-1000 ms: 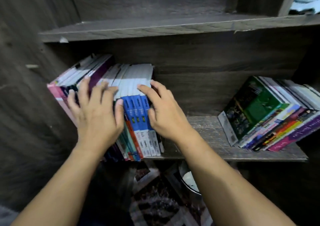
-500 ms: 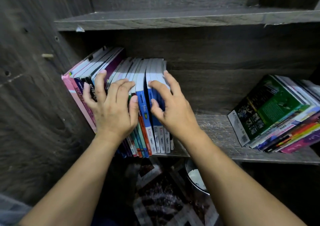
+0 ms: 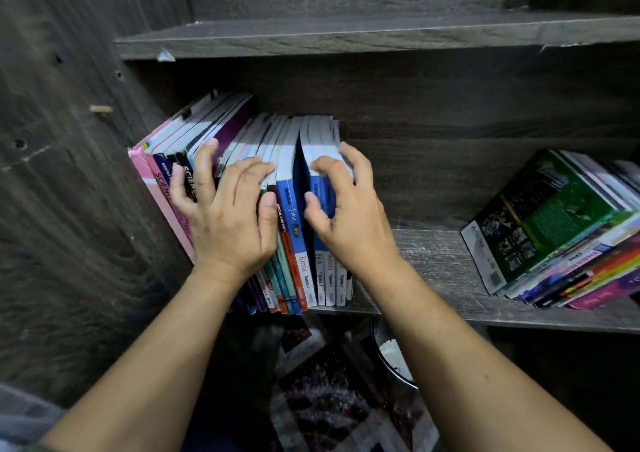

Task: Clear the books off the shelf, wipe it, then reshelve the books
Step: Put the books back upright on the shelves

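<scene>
Several blue books [image 3: 325, 193] in right hand [image 3: 349, 221], left hand [image 3: 225, 221] seemingly gripping other books [image 3: 221, 124]

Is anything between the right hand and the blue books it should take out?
Nothing visible does. The right hand grips the blue books at the row's right end, and the left hand holds the other books back from them.
</scene>
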The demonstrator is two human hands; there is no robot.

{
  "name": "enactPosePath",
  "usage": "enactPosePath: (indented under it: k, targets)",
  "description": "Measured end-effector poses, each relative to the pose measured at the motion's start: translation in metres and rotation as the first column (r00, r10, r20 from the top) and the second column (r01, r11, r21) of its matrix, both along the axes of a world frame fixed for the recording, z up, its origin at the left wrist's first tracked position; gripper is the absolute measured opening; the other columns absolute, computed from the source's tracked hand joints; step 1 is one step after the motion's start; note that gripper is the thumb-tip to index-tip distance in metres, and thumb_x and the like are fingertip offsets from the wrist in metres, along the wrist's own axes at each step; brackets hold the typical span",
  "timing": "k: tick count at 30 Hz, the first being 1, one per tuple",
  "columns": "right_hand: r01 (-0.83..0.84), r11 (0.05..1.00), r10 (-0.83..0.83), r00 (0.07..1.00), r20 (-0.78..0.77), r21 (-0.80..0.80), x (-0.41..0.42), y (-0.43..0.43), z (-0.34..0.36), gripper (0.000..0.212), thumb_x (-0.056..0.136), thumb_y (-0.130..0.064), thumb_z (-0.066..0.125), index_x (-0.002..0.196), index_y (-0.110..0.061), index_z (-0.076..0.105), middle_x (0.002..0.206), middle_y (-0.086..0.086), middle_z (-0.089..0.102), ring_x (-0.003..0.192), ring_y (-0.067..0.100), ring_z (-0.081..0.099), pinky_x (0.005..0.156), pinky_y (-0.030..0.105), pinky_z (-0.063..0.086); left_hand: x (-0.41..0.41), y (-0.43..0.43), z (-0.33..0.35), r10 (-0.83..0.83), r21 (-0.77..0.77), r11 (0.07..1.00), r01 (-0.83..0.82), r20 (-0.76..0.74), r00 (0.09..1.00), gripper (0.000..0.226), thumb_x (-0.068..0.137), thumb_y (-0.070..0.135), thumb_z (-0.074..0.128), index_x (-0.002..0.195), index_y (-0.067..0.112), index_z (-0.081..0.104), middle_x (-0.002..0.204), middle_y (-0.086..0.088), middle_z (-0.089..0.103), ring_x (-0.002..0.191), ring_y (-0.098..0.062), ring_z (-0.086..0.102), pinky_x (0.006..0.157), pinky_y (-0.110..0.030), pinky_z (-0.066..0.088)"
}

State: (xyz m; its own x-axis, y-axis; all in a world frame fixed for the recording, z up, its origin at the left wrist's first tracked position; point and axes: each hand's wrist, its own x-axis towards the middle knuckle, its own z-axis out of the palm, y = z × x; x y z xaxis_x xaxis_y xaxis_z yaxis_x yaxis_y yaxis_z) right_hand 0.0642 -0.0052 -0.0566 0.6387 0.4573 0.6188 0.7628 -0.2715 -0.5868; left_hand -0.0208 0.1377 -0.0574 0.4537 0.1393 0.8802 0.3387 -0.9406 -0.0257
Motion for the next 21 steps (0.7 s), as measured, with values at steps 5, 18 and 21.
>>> enactPosePath:
  k: [5, 18, 21]
  targets:
    - [0.280, 0.941, -0.199, 0.912, -0.359, 0.188, 0.000, -0.004, -0.012, 0.099, 0.076, -0.023, 0.074, 0.141, -0.048, 0.005, 0.135, 0.011, 0.051, 0.106, 0.030, 0.060, 0.090, 0.048, 0.053, -0.002, -0.011, 0.002, -0.004, -0.042, 0.999, 0.005, 0.022, 1.000, 0.040, 0.094, 0.037, 0.035, 0.117, 0.018, 0.062, 0.124, 0.004, 0.062, 0.144, -0.025, 0.021, 0.112, -0.047, 0.004]
    - [0.572, 0.778, -0.502, 0.815, -0.290, 0.259, 0.057, -0.116, -0.014, 0.069, 0.072, -0.034, 0.069, 0.129, -0.041, 0.031, 0.103, 0.009, 0.067, 0.085, 0.029, 0.063, 0.079, 0.041, 0.051, 0.057, -0.119, -0.067, -0.342, -0.051, 0.920, 0.388, -0.587, 0.733, 0.063, 0.090, 0.043, 0.045, 0.139, 0.003, 0.049, 0.148, -0.014, 0.043, 0.144, -0.030, 0.027, 0.115, -0.048, 0.023]
    - [0.632, 0.727, -0.563, 0.772, -0.295, 0.268, 0.069, -0.144, -0.016, 0.068, 0.072, -0.035, 0.068, 0.128, -0.042, 0.031, 0.101, 0.009, 0.067, 0.083, 0.027, 0.063, 0.076, 0.042, 0.053, 0.076, -0.132, -0.110, -0.242, -0.058, 0.940, 0.337, -0.809, 0.536, 0.075, 0.096, 0.054, 0.026, 0.154, 0.007, 0.016, 0.161, -0.014, 0.010, 0.150, -0.027, 0.000, 0.121, -0.045, 0.007]
